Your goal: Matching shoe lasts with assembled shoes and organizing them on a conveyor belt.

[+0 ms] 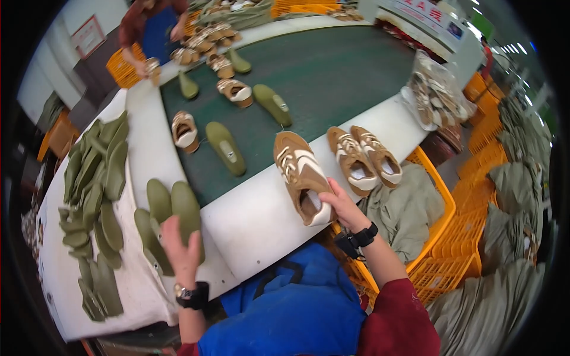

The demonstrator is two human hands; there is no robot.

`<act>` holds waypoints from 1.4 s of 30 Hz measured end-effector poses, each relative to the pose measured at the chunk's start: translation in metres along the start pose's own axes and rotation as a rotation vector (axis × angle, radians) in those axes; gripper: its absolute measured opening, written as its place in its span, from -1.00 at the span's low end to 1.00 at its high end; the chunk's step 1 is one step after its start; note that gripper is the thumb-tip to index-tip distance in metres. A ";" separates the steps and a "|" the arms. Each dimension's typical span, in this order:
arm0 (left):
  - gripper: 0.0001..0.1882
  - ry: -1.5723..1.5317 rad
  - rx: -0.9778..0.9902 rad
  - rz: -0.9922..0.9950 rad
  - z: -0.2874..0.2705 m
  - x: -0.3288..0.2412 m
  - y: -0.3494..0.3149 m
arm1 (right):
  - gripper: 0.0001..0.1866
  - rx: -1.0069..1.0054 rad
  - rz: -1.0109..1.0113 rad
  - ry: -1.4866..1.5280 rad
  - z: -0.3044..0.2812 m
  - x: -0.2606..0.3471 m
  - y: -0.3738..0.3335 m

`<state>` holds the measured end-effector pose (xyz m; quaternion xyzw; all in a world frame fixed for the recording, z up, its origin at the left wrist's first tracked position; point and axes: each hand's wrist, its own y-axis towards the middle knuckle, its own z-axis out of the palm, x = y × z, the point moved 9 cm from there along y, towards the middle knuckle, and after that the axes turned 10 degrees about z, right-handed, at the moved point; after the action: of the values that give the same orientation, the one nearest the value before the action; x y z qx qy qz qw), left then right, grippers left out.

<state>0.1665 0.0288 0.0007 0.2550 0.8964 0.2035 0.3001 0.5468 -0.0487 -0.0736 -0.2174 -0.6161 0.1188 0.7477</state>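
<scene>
A brown sneaker (297,163) is gripped at the heel by the right hand (346,209) over the white ledge (249,234), toe toward the green surface (338,71). Bare ledge is left between it and olive inserts (187,207), where the left hand (179,250) is held, fingers spread; contact is unclear.

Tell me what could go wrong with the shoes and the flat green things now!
The right hand holds the brown shoe only near its heel, so it might slip. The two other shoes stand close to the white table's edge; a bump could perhaps tip one into the orange crate. The left hand is right by the loose green insoles, so it might knock them out of place.
</scene>
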 end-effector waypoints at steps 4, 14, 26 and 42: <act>-0.12 -0.554 0.249 -0.047 0.070 -0.082 0.015 | -0.37 0.414 0.061 0.692 0.060 -0.015 -0.002; -0.50 -0.152 -0.038 0.155 0.042 -0.106 0.043 | -0.24 0.375 -0.006 0.313 0.117 0.000 -0.002; -0.74 -0.286 -0.068 0.138 0.029 -0.099 0.035 | -0.65 -0.202 -0.798 -0.695 0.138 0.099 -0.039; -0.67 -0.234 -0.118 0.220 0.025 -0.120 0.036 | -0.85 -0.139 -1.055 -1.025 0.168 0.103 -0.067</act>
<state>0.2771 -0.0076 0.0531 0.3555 0.8085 0.2565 0.3927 0.3993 -0.0313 0.0718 0.1437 -0.9168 -0.2089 0.3085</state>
